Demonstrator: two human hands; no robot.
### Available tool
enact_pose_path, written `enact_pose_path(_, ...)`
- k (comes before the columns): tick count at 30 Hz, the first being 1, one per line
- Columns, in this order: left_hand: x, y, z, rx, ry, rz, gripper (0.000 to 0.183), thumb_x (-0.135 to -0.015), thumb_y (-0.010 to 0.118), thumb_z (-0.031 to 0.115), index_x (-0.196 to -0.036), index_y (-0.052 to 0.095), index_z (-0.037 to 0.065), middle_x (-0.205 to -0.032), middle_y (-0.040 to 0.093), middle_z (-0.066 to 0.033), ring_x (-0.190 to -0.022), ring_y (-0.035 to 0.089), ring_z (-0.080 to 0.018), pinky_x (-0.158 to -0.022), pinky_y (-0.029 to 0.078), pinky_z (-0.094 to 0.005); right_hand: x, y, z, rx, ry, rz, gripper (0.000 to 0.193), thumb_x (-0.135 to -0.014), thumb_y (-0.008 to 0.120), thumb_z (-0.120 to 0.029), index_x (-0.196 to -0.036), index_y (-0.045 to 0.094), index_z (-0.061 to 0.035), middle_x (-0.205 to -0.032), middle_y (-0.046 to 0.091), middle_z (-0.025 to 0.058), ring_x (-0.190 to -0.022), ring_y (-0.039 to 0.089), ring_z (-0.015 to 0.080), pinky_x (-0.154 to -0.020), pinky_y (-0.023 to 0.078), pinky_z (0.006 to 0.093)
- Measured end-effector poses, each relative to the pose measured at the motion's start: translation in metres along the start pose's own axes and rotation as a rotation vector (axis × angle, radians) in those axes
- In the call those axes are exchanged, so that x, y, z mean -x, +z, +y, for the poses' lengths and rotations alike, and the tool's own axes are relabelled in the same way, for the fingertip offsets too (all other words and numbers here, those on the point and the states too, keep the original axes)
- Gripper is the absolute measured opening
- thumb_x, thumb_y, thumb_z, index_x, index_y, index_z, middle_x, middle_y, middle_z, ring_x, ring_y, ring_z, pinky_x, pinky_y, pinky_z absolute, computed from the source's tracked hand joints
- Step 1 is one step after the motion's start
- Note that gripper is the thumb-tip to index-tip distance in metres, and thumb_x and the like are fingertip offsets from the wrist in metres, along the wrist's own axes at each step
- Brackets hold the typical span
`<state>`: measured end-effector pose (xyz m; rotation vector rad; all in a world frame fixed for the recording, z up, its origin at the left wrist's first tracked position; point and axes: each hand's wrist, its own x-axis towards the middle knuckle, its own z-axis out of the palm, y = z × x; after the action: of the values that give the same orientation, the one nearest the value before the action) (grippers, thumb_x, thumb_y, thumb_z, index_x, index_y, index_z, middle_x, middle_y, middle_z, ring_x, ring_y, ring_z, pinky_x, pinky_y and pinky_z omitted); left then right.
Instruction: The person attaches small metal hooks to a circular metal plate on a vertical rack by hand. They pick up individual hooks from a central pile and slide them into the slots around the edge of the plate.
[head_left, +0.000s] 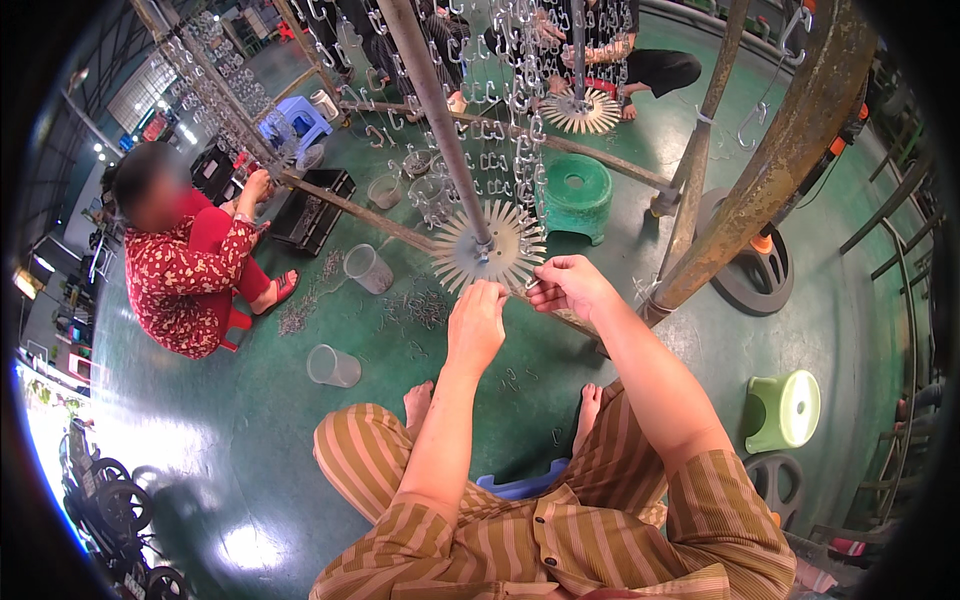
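Observation:
A pale round disc with slots cut all around its rim [462, 248] sits at the foot of an upright metal pole [440, 120]. Chains of wire S-shaped hooks [490, 160] hang down around that pole. At the disc's near edge, my left hand [477, 325] has its fingers pinched together; what they hold is hidden. Just to the right, my right hand [572, 288] is closed, with a small shiny metal piece at its fingertips by the rim. Loose hooks [425, 308] lie heaped on the green floor beyond my left wrist.
Two clear plastic tubs [334, 366] stand left on the floor. A person in red [190, 280] sits low at the left near a black crate [312, 212]. A green stool [577, 200] is behind the disc. A rusty curved frame [765, 165] rises at right, beside a pale green stool [783, 410].

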<state>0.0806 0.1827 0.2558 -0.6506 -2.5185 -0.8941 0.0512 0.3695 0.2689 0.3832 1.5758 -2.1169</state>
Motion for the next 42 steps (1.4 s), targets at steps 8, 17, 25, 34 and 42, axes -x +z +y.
enact_pose_path(8, -0.002, -0.006, 0.000, -0.036, 0.037, 0.011, 0.011, -0.078, 0.058, 0.003, -0.085, 0.051, 0.003, -0.080, 0.053, -0.0115, -0.077, 0.054, -0.0317, -0.066, 0.044, -0.0399, 0.000, 0.002, 0.000, -0.017, -0.037, 0.024, 0.016, -0.079, 0.069, -0.010, -0.079, 0.054, -0.0031, -0.077, 0.064, 0.0099, -0.066, 0.064, 0.0184, -0.063, 0.056, 0.0335)
enact_pose_path(17, -0.005, -0.008, -0.001, 0.044, 0.038, 0.074, 0.011, -0.076, 0.059, 0.000, -0.085, 0.053, 0.002, -0.081, 0.054, -0.0116, -0.078, 0.055, -0.0313, -0.067, 0.045, -0.0376, -0.005, 0.002, 0.007, -0.213, -0.050, -0.021, 0.022, -0.075, 0.070, -0.003, -0.072, 0.049, -0.0076, -0.075, 0.064, 0.0081, -0.066, 0.064, 0.0178, -0.063, 0.056, 0.0319)
enact_pose_path(25, 0.005, 0.011, -0.001, 0.448, -0.427, 0.169, 0.012, -0.081, 0.064, 0.013, -0.082, 0.062, 0.000, -0.073, 0.059, -0.0056, -0.063, 0.056, -0.0160, -0.058, 0.045, -0.0283, -0.005, 0.004, 0.010, -0.319, -0.088, -0.025, 0.023, -0.075, 0.071, -0.002, -0.071, 0.048, -0.0079, -0.075, 0.064, 0.0095, -0.067, 0.064, 0.0196, -0.062, 0.055, 0.0303)
enact_pose_path(34, -0.004, 0.031, -0.001, 1.426, -0.972, 0.033, 0.019, -0.082, 0.067, 0.023, -0.092, 0.065, 0.006, -0.074, 0.059, 0.0021, -0.063, 0.050, -0.0082, -0.056, 0.038, -0.0227, -0.003, 0.012, 0.016, -0.254, -0.191, -0.108, 0.023, -0.075, 0.070, -0.001, -0.071, 0.048, -0.0079, -0.075, 0.063, 0.0082, -0.069, 0.064, 0.0182, -0.066, 0.054, 0.0300)
enact_pose_path(42, -0.008, 0.036, -0.010, 1.300, -0.780, 0.139, 0.014, -0.082, 0.066, 0.015, -0.092, 0.063, 0.005, -0.078, 0.062, 0.0005, -0.069, 0.053, -0.0073, -0.058, 0.039, -0.0218, -0.002, 0.015, 0.016, -0.037, -0.222, -0.048, 0.025, -0.074, 0.071, -0.005, -0.068, 0.047, -0.0075, -0.066, 0.058, 0.0039, -0.060, 0.060, 0.0131, -0.058, 0.054, 0.0282)
